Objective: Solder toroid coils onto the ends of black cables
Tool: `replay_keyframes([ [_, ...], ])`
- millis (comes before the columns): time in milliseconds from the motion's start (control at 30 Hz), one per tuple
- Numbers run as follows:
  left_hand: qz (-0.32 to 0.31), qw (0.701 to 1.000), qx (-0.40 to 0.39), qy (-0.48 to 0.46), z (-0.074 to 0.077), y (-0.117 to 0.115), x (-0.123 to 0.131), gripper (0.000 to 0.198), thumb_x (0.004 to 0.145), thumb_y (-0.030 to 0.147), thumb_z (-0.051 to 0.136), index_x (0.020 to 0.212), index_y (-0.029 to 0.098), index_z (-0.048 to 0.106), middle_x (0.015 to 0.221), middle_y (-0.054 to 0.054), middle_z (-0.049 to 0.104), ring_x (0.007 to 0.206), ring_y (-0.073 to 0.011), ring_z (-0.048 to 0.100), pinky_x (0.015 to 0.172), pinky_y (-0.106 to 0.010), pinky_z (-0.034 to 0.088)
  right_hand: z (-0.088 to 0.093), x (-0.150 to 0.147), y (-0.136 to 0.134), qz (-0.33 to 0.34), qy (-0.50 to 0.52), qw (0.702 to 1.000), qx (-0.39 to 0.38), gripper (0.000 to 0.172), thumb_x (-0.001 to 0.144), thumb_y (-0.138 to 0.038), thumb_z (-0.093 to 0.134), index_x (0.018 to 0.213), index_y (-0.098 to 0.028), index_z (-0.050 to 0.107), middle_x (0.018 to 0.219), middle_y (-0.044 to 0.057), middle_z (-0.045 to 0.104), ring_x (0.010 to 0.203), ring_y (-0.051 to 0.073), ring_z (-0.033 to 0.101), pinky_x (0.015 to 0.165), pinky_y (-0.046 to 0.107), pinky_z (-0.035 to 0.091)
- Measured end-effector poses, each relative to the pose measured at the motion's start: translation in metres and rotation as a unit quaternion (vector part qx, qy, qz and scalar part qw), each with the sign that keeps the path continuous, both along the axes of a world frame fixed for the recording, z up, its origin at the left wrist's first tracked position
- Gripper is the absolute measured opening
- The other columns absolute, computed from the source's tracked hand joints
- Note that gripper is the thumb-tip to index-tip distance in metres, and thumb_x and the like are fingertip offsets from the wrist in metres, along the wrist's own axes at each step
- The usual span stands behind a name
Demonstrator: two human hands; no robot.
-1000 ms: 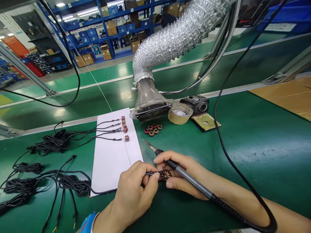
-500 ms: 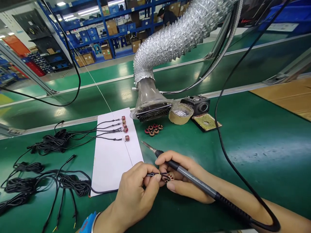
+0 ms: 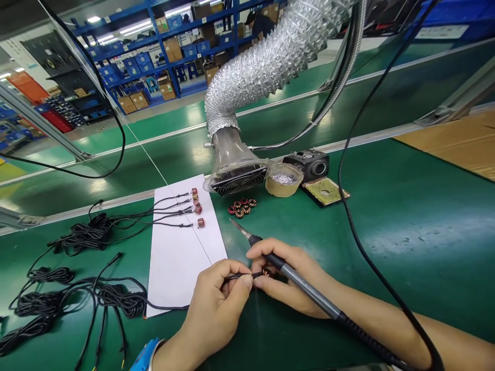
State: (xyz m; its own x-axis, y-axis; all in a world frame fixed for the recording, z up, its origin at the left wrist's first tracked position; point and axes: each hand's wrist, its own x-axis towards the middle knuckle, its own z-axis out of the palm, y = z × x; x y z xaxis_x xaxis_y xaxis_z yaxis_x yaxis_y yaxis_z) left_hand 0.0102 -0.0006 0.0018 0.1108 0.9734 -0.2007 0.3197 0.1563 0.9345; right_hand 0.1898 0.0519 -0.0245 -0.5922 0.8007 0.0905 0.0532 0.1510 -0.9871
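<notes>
My left hand (image 3: 222, 304) pinches the end of a black cable (image 3: 235, 276) between thumb and fingers. Touching that cable end, my right hand (image 3: 290, 278) also has a small copper-wound ring coil (image 3: 266, 272) at its fingertips, partly hidden by the fingers. A soldering iron (image 3: 305, 288) lies in the same right hand, its tip (image 3: 237, 226) pointing up and left, away from the coil. On a white sheet (image 3: 174, 263) left of the hands, several wound coils (image 3: 200, 222) sit by the ends of black cables.
Several loose ring coils (image 3: 240, 207) lie before the fume extractor hood (image 3: 237, 178). Behind stand a round solder-filled container (image 3: 284, 188), a black holder (image 3: 311, 164) and a yellow sponge tray (image 3: 325, 192). Coiled cables (image 3: 91, 234) spread at left. The iron's cord (image 3: 359, 232) loops at right.
The ring coil has turned from face-on to nearly edge-on in my right fingers, close against the cable end. The view has shifted slightly; the iron stays in my right hand.
</notes>
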Motion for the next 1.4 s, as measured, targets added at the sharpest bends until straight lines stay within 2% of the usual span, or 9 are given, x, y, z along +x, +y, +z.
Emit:
replay_keyframes([
  [67, 0.003, 1.0, -0.018, -0.02, -0.0003, 0.0008, 0.0004, 0.023, 0.09, 0.037, 0.052, 0.086, 0.016, 0.06, 0.063, 0.003, 0.043, 0.055, -0.009, 0.032, 0.05, -0.021, 0.026, -0.0019, 0.0002, -0.0007, -0.009, 0.001, 0.999, 0.032, 0.03, 0.081, -0.019, 0.063, 0.109, -0.023, 0.053, 0.084, 0.0, 0.064, 0.07, 0.011, 0.062, 0.066, 0.023, 0.051],
  [267, 0.006, 0.998, -0.05, -0.031, 0.0002, 0.0033, -0.0007, 0.023, 0.087, 0.038, 0.055, 0.084, 0.015, 0.058, 0.059, 0.006, 0.034, 0.054, -0.0087, 0.026, 0.05, -0.021, 0.021, -0.004, 0.0008, -0.0013, -0.025, 0.03, 0.999, 0.038, 0.029, 0.084, -0.021, 0.062, 0.111, -0.023, 0.051, 0.081, 0.0, 0.064, 0.069, 0.012, 0.064, 0.062, 0.022, 0.052],
  [467, -0.002, 0.996, -0.083, -0.045, 0.0001, 0.0068, -0.0031, 0.025, 0.086, 0.04, 0.054, 0.082, 0.016, 0.056, 0.065, 0.004, 0.037, 0.058, -0.0092, 0.029, 0.052, -0.022, 0.023, -0.0014, 0.0015, -0.0002, -0.011, 0.004, 0.996, 0.093, 0.041, 0.075, -0.01, 0.06, 0.111, -0.026, 0.051, 0.084, -0.002, 0.062, 0.067, 0.011, 0.062, 0.062, 0.023, 0.052],
  [800, -0.025, 0.991, -0.109, -0.077, -0.0006, 0.0097, -0.0041, 0.027, 0.085, 0.041, 0.057, 0.078, 0.015, 0.055, 0.063, 0.005, 0.036, 0.059, -0.0095, 0.027, 0.054, -0.022, 0.022, -0.0009, 0.0019, -0.0009, -0.003, -0.001, 0.995, 0.099, 0.039, 0.076, -0.007, 0.056, 0.111, -0.025, 0.05, 0.079, -0.004, 0.062, 0.065, 0.01, 0.06, 0.06, 0.02, 0.049],
  [1033, -0.015, 0.994, -0.097, -0.05, -0.002, 0.0075, -0.0037, 0.025, 0.087, 0.042, 0.055, 0.084, 0.016, 0.054, 0.058, 0.008, 0.03, 0.054, -0.0085, 0.024, 0.051, -0.022, 0.019, 0.0001, 0.0029, 0.0002, -0.016, 0.003, 0.997, 0.079, 0.034, 0.078, -0.012, 0.059, 0.109, -0.024, 0.054, 0.077, -0.003, 0.064, 0.063, 0.009, 0.061, 0.058, 0.019, 0.049],
  [1300, -0.027, 0.992, -0.108, -0.05, -0.0029, 0.0089, -0.0038, 0.025, 0.087, 0.041, 0.054, 0.082, 0.016, 0.054, 0.061, 0.006, 0.032, 0.056, -0.0089, 0.026, 0.052, -0.021, 0.021, 0.0027, 0.0035, 0.0019, -0.022, -0.02, 0.99, 0.137, 0.036, 0.075, -0.008, 0.057, 0.108, -0.023, 0.056, 0.076, -0.005, 0.063, 0.06, 0.006, 0.058, 0.058, 0.014, 0.046],
  [1400, -0.024, 0.992, -0.109, -0.051, -0.0034, 0.0083, -0.0041, 0.025, 0.087, 0.041, 0.054, 0.083, 0.017, 0.054, 0.061, 0.007, 0.032, 0.056, -0.0088, 0.025, 0.051, -0.021, 0.021, 0.0035, 0.0038, 0.0026, -0.018, -0.017, 0.991, 0.132, 0.036, 0.075, -0.008, 0.057, 0.108, -0.023, 0.055, 0.076, -0.004, 0.063, 0.06, 0.006, 0.058, 0.058, 0.015, 0.046],
])
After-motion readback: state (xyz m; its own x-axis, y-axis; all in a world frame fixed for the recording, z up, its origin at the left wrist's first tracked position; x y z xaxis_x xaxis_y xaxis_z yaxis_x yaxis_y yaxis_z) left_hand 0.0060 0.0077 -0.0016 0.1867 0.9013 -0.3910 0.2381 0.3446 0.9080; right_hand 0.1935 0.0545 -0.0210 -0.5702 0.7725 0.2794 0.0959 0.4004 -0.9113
